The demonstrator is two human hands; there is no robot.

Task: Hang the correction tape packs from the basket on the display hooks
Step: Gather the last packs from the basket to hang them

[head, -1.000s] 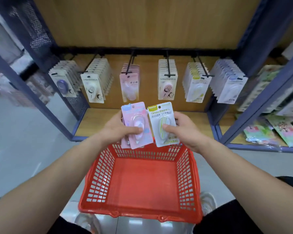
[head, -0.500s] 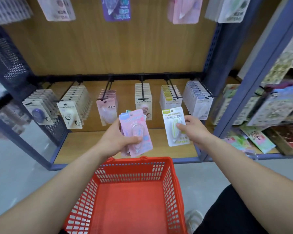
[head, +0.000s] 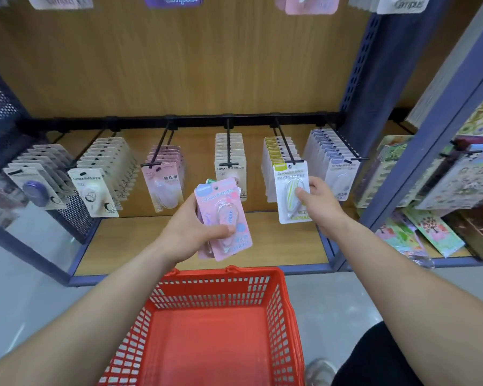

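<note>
Closest was a red basket point(head: 223, 275) of hard plastic, with walls full of little square holes and a smooth flat bottom. Its far rim stopped just short of the blue front edge of the shelf point(head: 140, 240), a flat board of pale wood.

Above that rim the left hand point(head: 191, 228) held a small stack of pink packs point(head: 226, 207). Its fingers were curled behind the stack and its thumb pressed on the front card. The cards were flat and shiny with round corners and a clear bubble on the front. The top of the stack leaned to the left.

There was open room between the two hands. The right hand point(head: 321, 207) pinched one yellow-striped pack point(head: 290, 190) by its right side, holding it upright. The top edge of the pack was right at the tip of a thin black wire hook point(head: 283, 143). I could not tell if the hook went through the hole.

Farther back, six rows of packs hung close side by side, with narrow gaps between them. Their hooks stuck out from a black rail point(head: 195, 121). Behind was a wooden back wall point(head: 179, 65) with fine lines in it. On the right stood a blue metal post point(head: 363, 107) with small holes, and on the left was a dark mesh panel point(head: 0, 112)
</note>
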